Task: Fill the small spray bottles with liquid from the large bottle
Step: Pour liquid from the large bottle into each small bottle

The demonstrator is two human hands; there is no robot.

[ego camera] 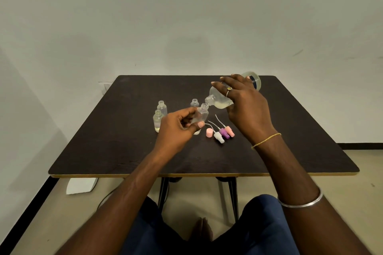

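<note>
Fingers of the left hand (176, 128) grip a small bottle (201, 115), the right hand (246, 107) grips the tipped large bottle (217, 101); another bottle (157, 124) seems filled, spray caps (220, 133) off.

Dim, even light; sharp centre, wide-angle edge bending.

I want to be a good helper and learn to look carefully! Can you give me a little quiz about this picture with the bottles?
1. True or false: the large bottle stands upright on the table.
2. How many small bottles stand on the table with no hand on them? A: one. B: three. C: five.
3. Fill in: the ____ hand holds the large bottle.

Key:
1. False. The right hand tilts it, neck down, to the mouth of the small bottle that the left hand holds.
2. B.
3. Right.
</note>
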